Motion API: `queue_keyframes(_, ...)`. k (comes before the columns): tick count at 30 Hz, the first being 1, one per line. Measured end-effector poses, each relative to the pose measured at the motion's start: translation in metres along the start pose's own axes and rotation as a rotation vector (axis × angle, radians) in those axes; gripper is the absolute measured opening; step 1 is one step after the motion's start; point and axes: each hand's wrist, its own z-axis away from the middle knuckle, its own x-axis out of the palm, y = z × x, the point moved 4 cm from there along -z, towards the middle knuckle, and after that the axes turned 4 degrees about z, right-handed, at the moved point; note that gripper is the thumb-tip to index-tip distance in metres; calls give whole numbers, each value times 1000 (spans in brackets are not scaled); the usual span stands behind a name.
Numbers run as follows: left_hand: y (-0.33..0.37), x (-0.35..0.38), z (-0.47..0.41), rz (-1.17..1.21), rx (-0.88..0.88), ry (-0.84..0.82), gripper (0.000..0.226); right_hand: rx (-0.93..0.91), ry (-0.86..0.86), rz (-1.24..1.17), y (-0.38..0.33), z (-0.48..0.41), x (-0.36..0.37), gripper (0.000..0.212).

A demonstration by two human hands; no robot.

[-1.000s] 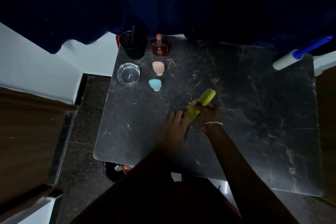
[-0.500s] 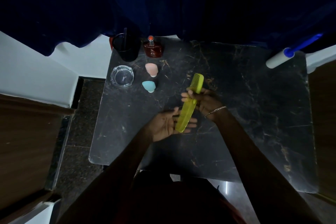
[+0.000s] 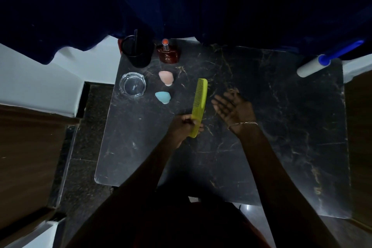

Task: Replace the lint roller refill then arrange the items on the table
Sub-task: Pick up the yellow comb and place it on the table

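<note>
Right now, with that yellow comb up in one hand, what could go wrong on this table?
1. The left hand grips the comb only at its lower end; swung left, its long free end could knock the pink sponge, the blue sponge or the glass ashtray.
2. The lint roller lies at the table's far right corner with its handle seemingly past the edge; a bump might send it rolling off.
</note>
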Motion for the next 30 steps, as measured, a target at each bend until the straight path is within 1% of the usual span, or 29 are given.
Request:
queue_keyframes(2,2,2,-4,-6,-9,2,19,-24,31,99,4,-5,5,27)
queue_keyframes(4,6,4,-8,4,-15,15,19,-59,84,219,8,-15,10,10)
queue_keyframes(6,9,5,-15,1,-6,37,18,-73,95,318,11,-25,15,10)
queue_keyframes(9,13,4,-27,-19,2,92,21,-74,68,435,11,-40,21,15)
queue_keyframes(13,21,0,-42,-104,75,203,9,-124,118,537,6,-62,31,18)
queue_keyframes(15,28,-2,-48,-221,168,289,9,-141,148,567,2,-74,37,19)
queue_keyframes(17,38,0,-50,-389,261,352,15,-158,172,588,-1,-87,42,21)
queue_keyframes(18,42,3,-50,-480,307,370,22,-164,177,592,-3,-93,45,21)
queue_keyframes(20,47,9,-51,-682,385,400,44,-183,176,598,-5,-102,53,22)
queue_keyframes(21,47,13,-52,-760,394,410,53,-196,176,610,-7,-105,56,23)
queue_keyframes(22,48,16,-54,-808,390,422,57,-210,176,629,-8,-109,60,23)
queue_keyframes(27,51,16,-57,-1021,345,539,50,-285,149,751,-9,-115,72,25)
queue_keyframes(30,50,15,-59,-1043,316,544,50,-318,131,811,-8,-118,76,26)
